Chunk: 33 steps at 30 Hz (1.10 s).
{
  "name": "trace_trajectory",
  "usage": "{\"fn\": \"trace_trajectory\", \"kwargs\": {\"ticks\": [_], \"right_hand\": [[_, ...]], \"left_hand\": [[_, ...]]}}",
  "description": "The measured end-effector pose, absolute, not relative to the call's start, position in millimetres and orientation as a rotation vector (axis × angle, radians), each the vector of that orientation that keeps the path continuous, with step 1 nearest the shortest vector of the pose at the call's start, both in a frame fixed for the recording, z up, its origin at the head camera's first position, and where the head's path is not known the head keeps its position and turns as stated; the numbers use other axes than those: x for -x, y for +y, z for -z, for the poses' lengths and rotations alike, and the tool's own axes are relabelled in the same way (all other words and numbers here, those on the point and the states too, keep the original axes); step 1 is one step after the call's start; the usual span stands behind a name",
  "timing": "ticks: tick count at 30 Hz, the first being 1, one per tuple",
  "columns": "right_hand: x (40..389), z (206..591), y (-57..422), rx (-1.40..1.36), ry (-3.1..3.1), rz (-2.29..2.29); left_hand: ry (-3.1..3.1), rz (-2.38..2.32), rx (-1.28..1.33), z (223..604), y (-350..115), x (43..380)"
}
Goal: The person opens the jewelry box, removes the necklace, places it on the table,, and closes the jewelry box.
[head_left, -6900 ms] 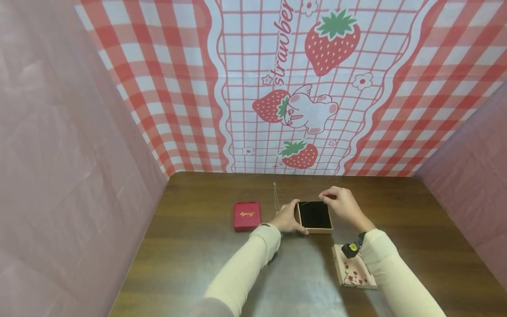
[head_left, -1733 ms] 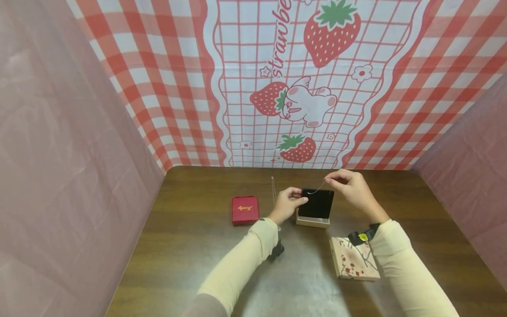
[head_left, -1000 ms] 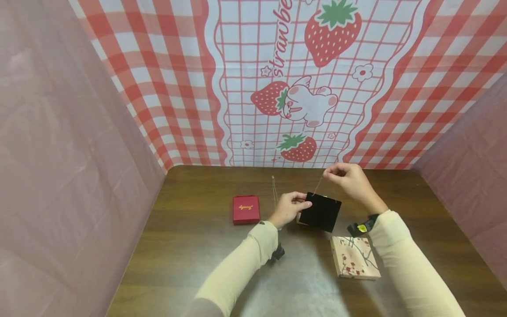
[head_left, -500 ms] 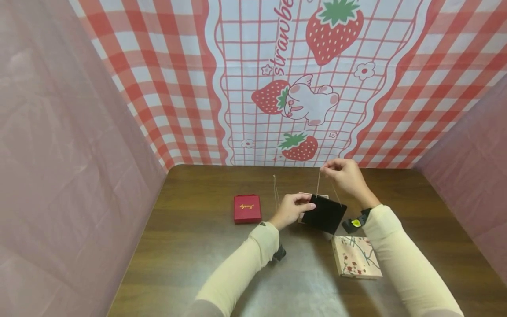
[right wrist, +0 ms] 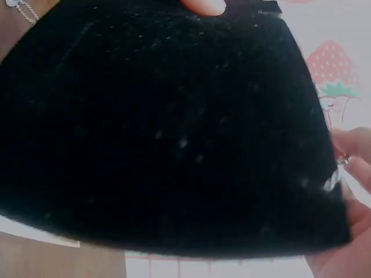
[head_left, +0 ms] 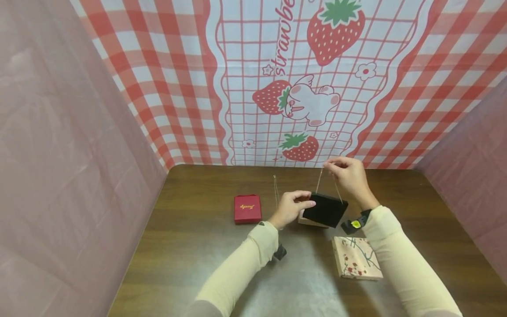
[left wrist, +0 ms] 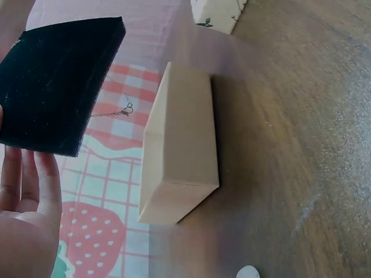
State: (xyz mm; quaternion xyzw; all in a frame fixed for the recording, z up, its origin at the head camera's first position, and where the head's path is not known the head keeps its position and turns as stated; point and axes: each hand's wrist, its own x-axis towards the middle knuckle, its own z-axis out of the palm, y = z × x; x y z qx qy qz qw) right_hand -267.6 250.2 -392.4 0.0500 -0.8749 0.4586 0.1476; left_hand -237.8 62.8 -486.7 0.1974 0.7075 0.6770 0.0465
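Note:
In the head view my left hand (head_left: pixel 290 210) grips a square black velvet pad (head_left: pixel 326 210) by its left corner, thumb in front and fingers behind. The pad is tilted above an open cream box (head_left: pixel 312 223), whose side (left wrist: pixel 190 124) shows in the left wrist view. My right hand (head_left: pixel 351 179) pinches a thin necklace chain (head_left: pixel 319 179) above the pad; its two strands run down to the pad's upper edge. A clasp (left wrist: pixel 126 109) dangles behind the pad in the left wrist view. The pad (right wrist: pixel 174 127) fills most of the right wrist view, with a bit of chain (right wrist: pixel 331 180) at its edge.
A second necklace (head_left: pixel 275 189) lies on the wooden table (head_left: pixel 190 246) behind my left hand. To its left is a red box (head_left: pixel 247 209) with gold lettering. A cream lid (head_left: pixel 358 259) with a floral branch print lies near my right forearm.
The pad was first in the box; my left hand has lifted it out and tilted it. My right hand has risen, drawing the chain up from the pad's edge. Lately only the pad's tilt shifts.

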Motion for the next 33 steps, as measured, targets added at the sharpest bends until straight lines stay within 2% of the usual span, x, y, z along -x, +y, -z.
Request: {"fn": "trace_trajectory", "kwargs": {"ticks": [8, 16, 24, 33], "right_hand": [[261, 385, 254, -0.002, -2.314, -1.477], [251, 374, 258, -0.046, -2.348, -1.597], [243, 363, 260, -0.086, -2.595, -1.461], [242, 359, 262, -0.279, -2.793, -1.153]], "left_hand": [[2.119, -2.201, -0.523, 484, 60, 239], [2.107, -2.307, -0.355, 480, 57, 241], [2.127, -2.284, -0.295, 481, 55, 242], [2.138, -2.198, -0.286, 471, 47, 236]]}}
